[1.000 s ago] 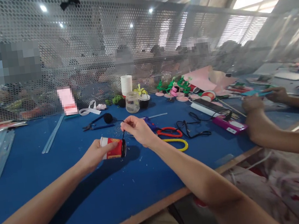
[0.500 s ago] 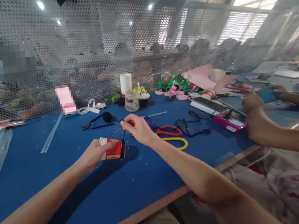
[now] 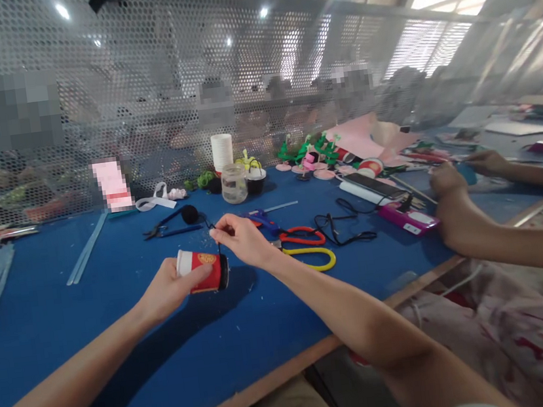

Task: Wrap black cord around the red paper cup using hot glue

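Observation:
My left hand [image 3: 170, 288] is wrapped round a small red and white paper cup [image 3: 203, 271] held on its side just above the blue table [image 3: 118, 328]. My right hand [image 3: 241, 237] pinches a thin black string [image 3: 218, 244] that runs down to the cup's dark open end. The string leads back to a black ball of cord [image 3: 190, 214] lying behind the cup.
Red and yellow scissors [image 3: 306, 247], a blue glue gun [image 3: 261, 218], pliers [image 3: 166, 228], a glass jar [image 3: 233, 184] and a stack of white cups [image 3: 222, 151] lie beyond. A perforated metal screen [image 3: 189, 95] closes the back. Another person's hands [image 3: 452, 188] work at the right.
The cup has turned slightly in my left hand and my right hand has pulled the string a little to the left. The view has shifted rightward.

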`<state>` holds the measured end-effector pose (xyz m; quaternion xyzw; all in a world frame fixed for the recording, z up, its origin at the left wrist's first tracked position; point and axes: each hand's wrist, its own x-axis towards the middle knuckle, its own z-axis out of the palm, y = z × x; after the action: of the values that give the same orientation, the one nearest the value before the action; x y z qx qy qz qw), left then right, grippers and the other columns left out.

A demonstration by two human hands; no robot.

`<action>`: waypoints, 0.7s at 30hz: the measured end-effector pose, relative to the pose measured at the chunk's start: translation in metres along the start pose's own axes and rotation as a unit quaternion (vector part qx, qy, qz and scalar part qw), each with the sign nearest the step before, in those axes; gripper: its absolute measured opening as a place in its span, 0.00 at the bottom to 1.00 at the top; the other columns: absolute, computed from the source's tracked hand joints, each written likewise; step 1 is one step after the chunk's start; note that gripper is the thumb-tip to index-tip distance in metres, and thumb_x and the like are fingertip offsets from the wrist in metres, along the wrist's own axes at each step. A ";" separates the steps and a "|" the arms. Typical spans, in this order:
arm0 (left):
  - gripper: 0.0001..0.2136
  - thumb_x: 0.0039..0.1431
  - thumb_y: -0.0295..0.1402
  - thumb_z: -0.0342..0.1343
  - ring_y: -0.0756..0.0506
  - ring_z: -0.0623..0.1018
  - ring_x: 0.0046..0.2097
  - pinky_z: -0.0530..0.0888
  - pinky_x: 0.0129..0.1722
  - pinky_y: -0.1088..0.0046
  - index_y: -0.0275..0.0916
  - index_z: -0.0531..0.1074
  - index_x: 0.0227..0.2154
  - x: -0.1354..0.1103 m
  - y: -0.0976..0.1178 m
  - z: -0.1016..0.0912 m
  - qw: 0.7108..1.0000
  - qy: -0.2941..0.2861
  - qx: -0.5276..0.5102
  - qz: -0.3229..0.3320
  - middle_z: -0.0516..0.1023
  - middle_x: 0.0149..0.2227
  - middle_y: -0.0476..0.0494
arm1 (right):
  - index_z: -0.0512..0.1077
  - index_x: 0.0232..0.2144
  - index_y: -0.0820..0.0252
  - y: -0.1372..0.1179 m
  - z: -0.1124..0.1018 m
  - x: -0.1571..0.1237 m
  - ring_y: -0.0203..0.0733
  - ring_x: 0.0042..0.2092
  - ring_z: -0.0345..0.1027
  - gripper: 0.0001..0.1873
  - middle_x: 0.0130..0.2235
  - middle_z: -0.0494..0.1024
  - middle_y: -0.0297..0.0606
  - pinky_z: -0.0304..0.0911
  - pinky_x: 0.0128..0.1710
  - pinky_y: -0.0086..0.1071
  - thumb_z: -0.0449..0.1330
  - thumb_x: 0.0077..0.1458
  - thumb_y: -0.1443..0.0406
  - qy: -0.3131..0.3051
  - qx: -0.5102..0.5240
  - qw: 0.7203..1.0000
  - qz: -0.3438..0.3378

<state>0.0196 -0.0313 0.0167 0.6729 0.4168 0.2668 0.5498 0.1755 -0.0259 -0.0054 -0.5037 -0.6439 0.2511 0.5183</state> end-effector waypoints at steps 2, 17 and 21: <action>0.10 0.38 0.37 0.55 0.55 0.60 0.17 0.59 0.18 0.80 0.35 0.67 0.14 0.000 -0.002 -0.001 1.000 -0.005 0.005 0.011 0.65 0.12 0.55 | 0.60 0.21 0.60 0.001 0.001 0.000 0.33 0.24 0.60 0.07 0.22 0.67 0.32 0.56 0.27 0.27 0.53 0.47 0.64 -0.004 -0.006 1.000 0.002; 0.11 0.41 0.37 0.55 0.56 0.57 0.17 0.55 0.16 0.80 0.34 0.65 0.14 -0.002 -0.009 -0.006 0.997 0.001 0.059 0.057 0.61 0.13 0.54 | 0.61 0.20 0.61 -0.002 0.001 -0.001 0.32 0.24 0.59 0.08 0.20 0.66 0.30 0.56 0.27 0.27 0.54 0.46 0.65 -0.044 -0.022 0.999 0.023; 0.11 0.41 0.37 0.55 0.56 0.57 0.18 0.55 0.16 0.80 0.34 0.65 0.14 -0.001 -0.013 -0.008 0.996 0.001 0.071 0.059 0.60 0.13 0.54 | 0.61 0.20 0.61 -0.002 0.001 -0.001 0.32 0.24 0.59 0.08 0.21 0.65 0.31 0.55 0.27 0.27 0.54 0.46 0.65 -0.047 -0.032 0.998 0.026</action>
<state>0.0091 -0.0276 0.0063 0.7333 0.3947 0.2698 0.4835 0.1741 -0.0271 -0.0043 -0.5240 -0.6619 0.2675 0.4645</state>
